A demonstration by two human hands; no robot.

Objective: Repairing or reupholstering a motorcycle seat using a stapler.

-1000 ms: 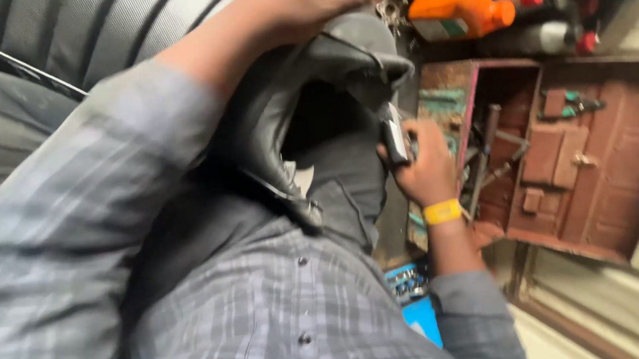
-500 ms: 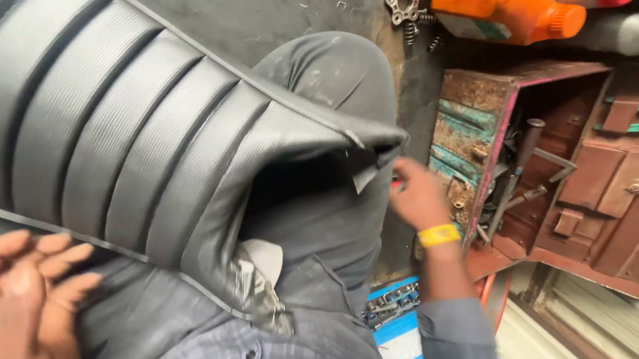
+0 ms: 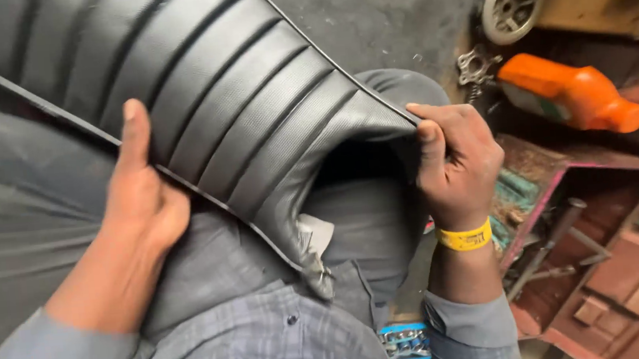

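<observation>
One ribbed black seat cover (image 3: 197, 98), draped over the lap, held by both hands. Left hand (image 3: 140, 199): closed on its piped near edge, thumb up along the ribs. Right hand (image 3: 457, 163), one yellow wristband (image 3: 465, 237): fingers pinching the cover's folded corner. Right of that hand: one open rusty toolbox (image 3: 597, 271), close. Beyond it: one orange bottle (image 3: 570, 92), one small wheel (image 3: 512, 2). Bare floor (image 3: 382, 12) past the cover's far edge.

Open grey floor (image 3: 389, 12) beyond the seat cover (image 3: 197, 98), right side crowded by orange bottle (image 3: 570, 92), red toolbox (image 3: 611, 254), metal wheel (image 3: 512, 2)
</observation>
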